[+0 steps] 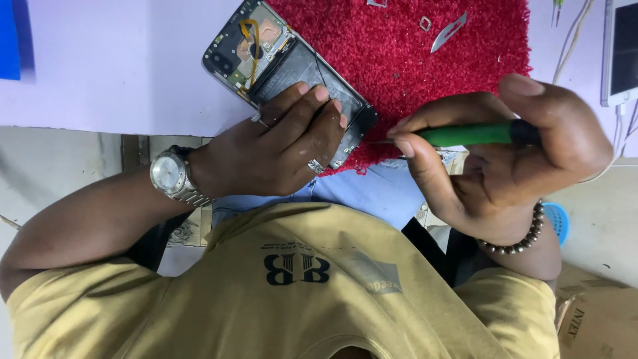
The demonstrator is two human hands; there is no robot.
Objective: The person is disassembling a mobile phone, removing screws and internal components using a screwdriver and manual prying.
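1. Phone [286, 63], its back cover off and its insides showing, lies slantwise half on the red mat [412, 60] and half on the pale purple table [119, 60], close to the table's near edge.
2. My left hand [276, 149] lies palm-down on the phone's lower half, fingers side by side and gently curled, pressing it flat. Rings show on two fingers, and a silver watch [169, 174] sits at the wrist. The forearm comes in from the lower left.
3. My right hand [505, 153] pinches a green screwdriver [475, 134] between thumb and forefinger, the other fingers curled under it. The tool lies nearly level, with its thin tip pointing left at the phone's lower corner. I cannot tell whether the tip touches. A bead bracelet [525, 238] circles that wrist.
4. Both hands hang partly past the table edge, above my lap.
5. Open mat lies beyond the phone, with a small blade [448, 32] and a tiny metal bit [425, 24] well apart from my fingers.
6. Bare table stretches to the left of the phone.
7. Another white device [621, 53] sits at the far right edge, with thin cables [570, 36] beside it.
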